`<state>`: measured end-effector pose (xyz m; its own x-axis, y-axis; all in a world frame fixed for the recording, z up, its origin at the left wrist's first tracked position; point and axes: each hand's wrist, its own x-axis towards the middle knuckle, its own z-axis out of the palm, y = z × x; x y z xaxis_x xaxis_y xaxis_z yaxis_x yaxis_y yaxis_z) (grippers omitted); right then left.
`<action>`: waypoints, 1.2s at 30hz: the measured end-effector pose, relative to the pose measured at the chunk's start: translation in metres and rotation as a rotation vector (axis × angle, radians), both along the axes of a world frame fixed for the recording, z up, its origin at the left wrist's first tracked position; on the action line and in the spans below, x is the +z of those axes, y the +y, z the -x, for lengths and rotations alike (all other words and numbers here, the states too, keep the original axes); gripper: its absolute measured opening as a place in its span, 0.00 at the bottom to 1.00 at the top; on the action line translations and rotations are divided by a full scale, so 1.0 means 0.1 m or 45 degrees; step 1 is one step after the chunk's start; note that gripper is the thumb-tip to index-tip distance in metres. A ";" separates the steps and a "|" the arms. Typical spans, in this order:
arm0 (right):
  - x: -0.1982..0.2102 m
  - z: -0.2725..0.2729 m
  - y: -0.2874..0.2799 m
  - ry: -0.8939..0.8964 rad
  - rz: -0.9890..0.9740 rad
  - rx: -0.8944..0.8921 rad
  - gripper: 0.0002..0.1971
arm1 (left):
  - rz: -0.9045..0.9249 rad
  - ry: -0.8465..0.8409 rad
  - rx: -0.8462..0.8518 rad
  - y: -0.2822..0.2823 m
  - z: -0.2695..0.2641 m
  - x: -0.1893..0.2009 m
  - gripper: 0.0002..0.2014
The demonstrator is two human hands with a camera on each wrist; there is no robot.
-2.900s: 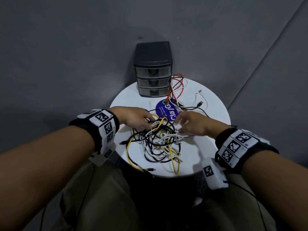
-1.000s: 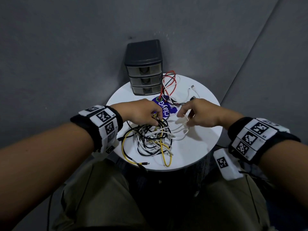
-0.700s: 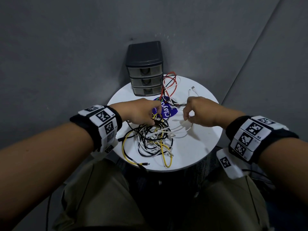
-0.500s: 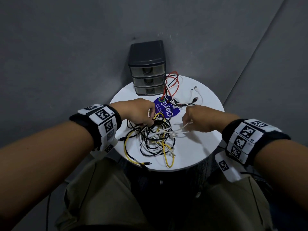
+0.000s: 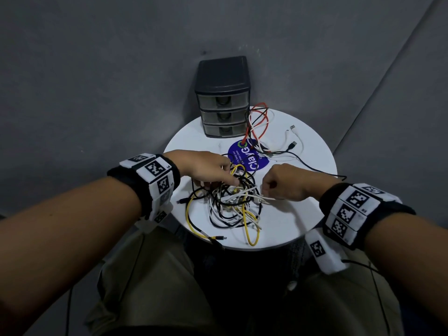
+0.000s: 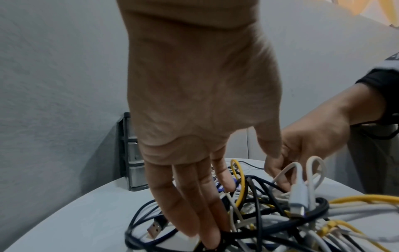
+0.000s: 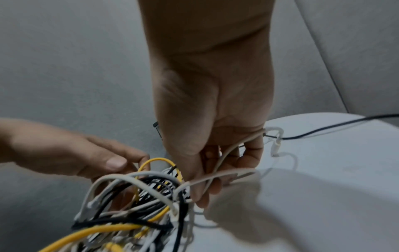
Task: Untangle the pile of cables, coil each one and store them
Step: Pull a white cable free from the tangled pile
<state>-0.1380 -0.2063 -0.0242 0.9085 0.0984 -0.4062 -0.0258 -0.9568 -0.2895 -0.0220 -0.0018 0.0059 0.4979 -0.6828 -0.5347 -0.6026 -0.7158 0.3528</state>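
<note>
**Untangling, first strand**

Still untangling. Left hand (image 5: pixel 208 169) flat, fingers (image 6: pixel 194 213) straight, pressing the cable pile (image 5: pixel 230 202) on the bench (image 5: pixel 291 229) before the drawer unit (image 5: pixel 223 98). Right hand (image 5: pixel 282 185) beside the pile, pinching a white cable (image 7: pixel 218 175). Next, likely: pull free, then coil.

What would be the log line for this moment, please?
left hand: presses cable pile | right hand: pinches white cable | drawers: closed

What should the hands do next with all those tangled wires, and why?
Probably draw the white cable gently sideways out of the pile. The right hand already pinches it at the pile's edge, and the left hand presses straight fingers on the tangle, so it should slide free without dragging the rest.
</note>
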 end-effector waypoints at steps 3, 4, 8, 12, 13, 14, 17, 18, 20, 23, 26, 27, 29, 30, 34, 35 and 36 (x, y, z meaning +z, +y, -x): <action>0.02 -0.02 -0.09 0.005 0.046 0.011 0.11 | -0.055 -0.064 -0.051 -0.02 -0.01 -0.06 0.19; 0.03 -0.02 -0.13 0.006 0.082 0.016 0.12 | -0.079 -0.102 -0.064 -0.03 -0.02 -0.09 0.16; 0.09 -0.01 -0.27 0.001 0.204 -0.035 0.09 | -0.124 -0.124 -0.073 -0.07 -0.04 -0.12 0.14; 0.09 -0.03 -0.27 -0.030 0.207 -0.061 0.04 | -0.111 -0.123 -0.118 -0.09 -0.08 -0.10 0.12; 0.07 -0.04 -0.25 -0.042 0.191 -0.051 0.05 | -0.094 -0.126 -0.131 -0.10 -0.09 -0.10 0.11; 0.04 -0.05 -0.22 -0.049 0.167 -0.040 0.06 | -0.079 -0.123 -0.140 -0.10 -0.09 -0.09 0.11; -0.04 -0.09 -0.08 -0.080 0.100 -0.017 0.07 | -0.063 -0.123 -0.161 -0.12 -0.08 -0.08 0.12; -0.06 -0.10 -0.02 -0.093 0.082 -0.009 0.06 | -0.061 -0.122 -0.165 -0.12 -0.08 -0.09 0.13; -0.10 -0.11 0.06 -0.103 0.072 0.003 0.07 | -0.051 -0.117 -0.165 -0.12 -0.09 -0.10 0.13; -0.11 -0.11 0.03 -0.114 0.133 0.006 0.06 | -0.040 -0.101 -0.163 -0.11 -0.10 -0.11 0.12; -0.01 -0.09 -0.18 -0.126 0.230 -0.041 0.05 | -0.043 -0.092 -0.159 -0.09 -0.09 -0.10 0.09; 0.04 -0.08 -0.26 -0.120 0.266 -0.070 0.04 | -0.045 -0.090 -0.157 -0.09 -0.09 -0.10 0.10; 0.11 -0.07 -0.39 -0.119 0.340 -0.128 0.04 | -0.045 -0.086 -0.156 -0.10 -0.08 -0.10 0.11; 0.14 -0.05 -0.43 -0.123 0.369 -0.156 0.04 | -0.046 -0.089 -0.160 -0.10 -0.07 -0.10 0.11; 0.18 -0.02 -0.54 -0.143 0.471 -0.267 0.06 | -0.055 -0.109 -0.162 -0.12 -0.04 -0.08 0.12; 0.19 -0.02 -0.56 -0.152 0.499 -0.288 0.07 | -0.060 -0.116 -0.164 -0.12 -0.04 -0.08 0.12; 0.21 -0.01 -0.59 -0.152 0.526 -0.306 0.07 | -0.061 -0.126 -0.167 -0.12 -0.04 -0.07 0.12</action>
<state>-0.1367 -0.2649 -0.0031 0.9282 -0.2674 -0.2586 -0.2499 -0.9632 0.0989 -0.0180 -0.0134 -0.0015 0.4579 -0.7205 -0.5207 -0.7221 -0.6431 0.2548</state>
